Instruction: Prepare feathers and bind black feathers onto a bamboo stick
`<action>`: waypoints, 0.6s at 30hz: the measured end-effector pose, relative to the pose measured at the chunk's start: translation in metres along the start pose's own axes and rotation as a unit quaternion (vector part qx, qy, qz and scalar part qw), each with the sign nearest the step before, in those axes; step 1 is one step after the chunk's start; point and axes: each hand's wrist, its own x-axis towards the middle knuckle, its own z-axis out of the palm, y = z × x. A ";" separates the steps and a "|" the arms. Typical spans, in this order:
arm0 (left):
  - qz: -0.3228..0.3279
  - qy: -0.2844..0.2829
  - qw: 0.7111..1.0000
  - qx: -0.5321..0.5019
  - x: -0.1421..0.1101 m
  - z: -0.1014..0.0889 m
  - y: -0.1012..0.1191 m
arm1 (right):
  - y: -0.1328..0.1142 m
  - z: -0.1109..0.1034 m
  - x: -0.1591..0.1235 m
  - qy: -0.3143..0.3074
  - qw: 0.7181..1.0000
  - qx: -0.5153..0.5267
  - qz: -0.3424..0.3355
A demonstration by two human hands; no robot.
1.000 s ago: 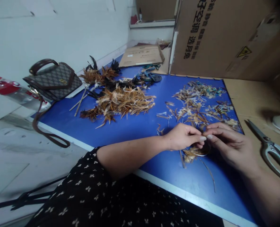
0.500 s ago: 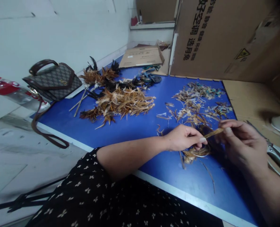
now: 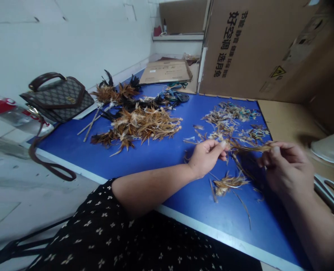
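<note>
My left hand (image 3: 208,156) is closed in a pinch at the left end of a thin golden-brown feather (image 3: 250,148). My right hand (image 3: 289,167) pinches its other end, so the feather stretches level between them above the blue table. A small bunch of tan feathers (image 3: 228,183) lies on the table below and between the hands. Just beyond them spreads a loose heap of feather scraps (image 3: 225,122), grey, brown and bluish. Farther left rests a big pile of brown feathers (image 3: 147,124). Scissors (image 3: 330,195) lie beside my right wrist, partly hidden by it.
Behind the brown pile are dark feathers (image 3: 127,103) and blue-green items. A handbag (image 3: 62,98) and a bottle (image 3: 17,114) stand at the left, the bag's strap hanging over the table edge. A large cardboard box (image 3: 246,52) walls the back right; a white container (image 3: 332,146) sits at far right.
My hands have drawn farther apart, the left moving leftward and slightly up, and a longer stretch of feather shows between them. The small tan bunch below is more exposed. The view has shifted slightly.
</note>
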 end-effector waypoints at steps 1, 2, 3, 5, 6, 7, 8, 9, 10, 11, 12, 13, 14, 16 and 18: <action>0.001 0.011 1.000 -0.001 0.001 0.000 -0.001 | -0.001 0.002 -0.003 -0.011 1.000 -0.007 0.008; 0.002 0.018 1.000 -0.002 0.002 -0.001 -0.002 | -0.001 0.004 -0.005 -0.021 1.000 -0.012 0.014; 0.004 0.022 1.000 -0.003 0.003 -0.002 -0.004 | -0.001 0.004 -0.006 -0.029 0.999 -0.016 0.019; 0.023 0.028 0.999 0.007 0.006 -0.005 -0.007 | -0.001 0.004 -0.007 -0.042 0.999 -0.021 0.024; 0.041 0.033 0.998 0.022 0.007 -0.007 -0.008 | -0.001 0.003 -0.008 -0.046 0.998 -0.024 0.025; 0.063 0.039 0.996 0.043 0.008 -0.008 -0.008 | 0.000 0.001 -0.008 -0.051 0.998 -0.029 0.025; 0.090 0.042 0.993 0.070 0.008 -0.010 -0.007 | 0.000 0.000 -0.008 -0.059 0.997 -0.036 0.027; 0.117 0.039 0.987 0.098 0.008 -0.011 -0.006 | 0.001 -0.002 -0.009 -0.070 0.996 -0.047 0.029; 0.143 0.030 0.982 0.123 0.007 -0.011 -0.005 | 0.001 -0.002 -0.010 -0.081 0.994 -0.061 0.031; 0.164 0.016 0.976 0.142 0.006 -0.011 -0.003 | 0.001 -0.003 -0.012 -0.094 0.992 -0.076 0.033; 0.180 0.002 0.972 0.153 0.005 -0.011 -0.001 | 0.001 -0.003 -0.013 -0.108 0.990 -0.089 0.035; 0.192 -0.009 0.968 0.159 0.004 -0.011 0.000 | 0.001 -0.002 -0.015 -0.121 0.987 -0.099 0.036; 0.200 -0.019 0.966 0.161 0.003 -0.010 0.001 | 0.002 -0.001 -0.017 -0.134 0.985 -0.103 0.036; 0.197 -0.039 0.966 0.161 0.001 -0.008 0.001 | 0.002 0.001 -0.020 -0.165 0.980 -0.106 0.036; 0.163 -0.074 0.972 0.150 0.000 -0.006 -0.001 | 0.001 0.004 -0.023 -0.188 0.974 -0.119 0.033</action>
